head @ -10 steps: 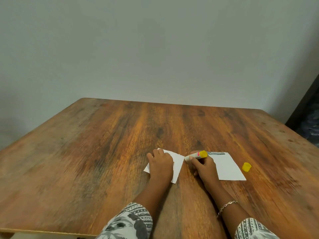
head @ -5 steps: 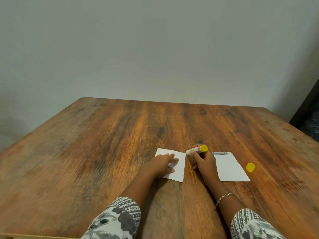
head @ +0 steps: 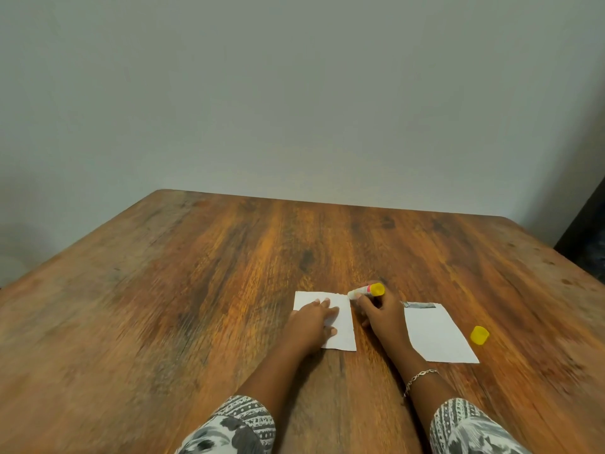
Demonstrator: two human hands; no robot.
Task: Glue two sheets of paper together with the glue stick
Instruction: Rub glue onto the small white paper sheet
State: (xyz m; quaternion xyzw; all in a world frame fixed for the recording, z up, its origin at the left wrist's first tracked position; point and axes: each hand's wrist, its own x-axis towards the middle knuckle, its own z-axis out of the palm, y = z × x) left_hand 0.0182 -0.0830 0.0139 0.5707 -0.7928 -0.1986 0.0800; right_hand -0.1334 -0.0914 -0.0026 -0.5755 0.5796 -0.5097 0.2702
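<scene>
Two small white sheets lie on the wooden table (head: 196, 290). My left hand (head: 312, 324) rests flat on the left sheet (head: 342, 317), fingers spread, pinning it down. My right hand (head: 379, 314) grips the glue stick (head: 366, 290), which has a white body and a yellow end; its uncapped tip touches the top right corner of the left sheet. The right sheet (head: 435, 334), with a dark printed strip along its far edge, lies just right of that hand, untouched.
The glue stick's yellow cap (head: 480, 335) lies on the table right of the right sheet. A plain wall stands behind the table's far edge. A dark object (head: 586, 231) sits beyond the far right corner.
My left hand slid back and flattened on the left sheet, which turned square to me. The glue stick's tip moved onto that sheet's top right corner.
</scene>
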